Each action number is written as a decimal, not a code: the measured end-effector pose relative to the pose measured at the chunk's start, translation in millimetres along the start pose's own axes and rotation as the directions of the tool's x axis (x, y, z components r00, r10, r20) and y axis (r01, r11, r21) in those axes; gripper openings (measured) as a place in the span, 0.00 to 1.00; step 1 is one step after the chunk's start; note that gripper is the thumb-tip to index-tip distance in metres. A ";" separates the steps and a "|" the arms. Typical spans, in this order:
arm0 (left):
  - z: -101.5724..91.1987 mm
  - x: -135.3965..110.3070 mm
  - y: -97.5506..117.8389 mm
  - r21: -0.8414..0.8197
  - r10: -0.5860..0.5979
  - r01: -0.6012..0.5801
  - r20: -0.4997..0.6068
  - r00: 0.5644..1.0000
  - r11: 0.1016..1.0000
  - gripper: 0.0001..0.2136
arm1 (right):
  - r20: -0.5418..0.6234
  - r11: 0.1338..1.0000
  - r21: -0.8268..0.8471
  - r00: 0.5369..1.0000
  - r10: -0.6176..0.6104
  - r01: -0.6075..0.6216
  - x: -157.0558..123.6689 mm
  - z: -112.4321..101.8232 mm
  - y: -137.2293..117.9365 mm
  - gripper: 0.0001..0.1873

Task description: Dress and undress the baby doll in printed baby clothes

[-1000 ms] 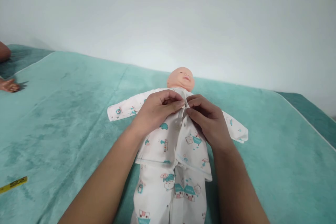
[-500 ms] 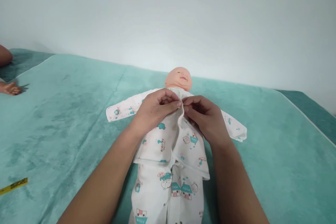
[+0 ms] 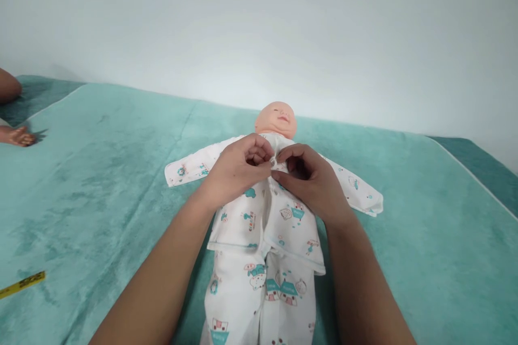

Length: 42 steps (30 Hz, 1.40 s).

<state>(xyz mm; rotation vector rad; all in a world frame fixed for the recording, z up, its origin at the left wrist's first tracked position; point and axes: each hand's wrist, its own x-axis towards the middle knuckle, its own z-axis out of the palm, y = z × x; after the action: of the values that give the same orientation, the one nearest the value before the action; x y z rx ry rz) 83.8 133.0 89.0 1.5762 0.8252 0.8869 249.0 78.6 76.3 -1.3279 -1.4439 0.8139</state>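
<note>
A baby doll (image 3: pixel 275 119) lies on its back, its head toward the wall. It wears a white printed baby shirt (image 3: pixel 243 221) with long sleeves spread to both sides, and matching printed pants (image 3: pixel 238 302). At the upper chest, my left hand (image 3: pixel 245 164) pinches the edge of the shirt's front opening between thumb and fingers. Right beside it, my right hand (image 3: pixel 309 175) grips the opposite front edge. A small light bit of the shirt shows between the fingertips; whether it is a button or a fold I cannot tell. Lower down, the front edges lie close together.
A teal plush sheet (image 3: pixel 121 172) covers the surface. Behind it rises a white wall (image 3: pixel 259 27). At the far left edge another person's hand or foot (image 3: pixel 18 136) and bent limb (image 3: pixel 8 86) show. A yellow strip (image 3: pixel 24 284) with dark print lies at the lower left.
The shirt's raised front edge has come down flatter between my hands. My fingertips have shifted slightly, and a small light bit of fabric now shows between them.
</note>
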 end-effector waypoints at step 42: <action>-41.2 -11.6 18.6 0.303 -0.260 0.123 0.467 0.845 0.945 0.05 | 0.144 0.719 -0.691 0.962 0.232 -0.070 -32.7 5.5 -63.3 0.16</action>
<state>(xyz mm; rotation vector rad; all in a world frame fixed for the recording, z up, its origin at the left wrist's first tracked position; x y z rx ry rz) 43.2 139.0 111.2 1.8066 0.7210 0.1952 221.0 36.1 126.5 -1.9827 -1.9416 0.5476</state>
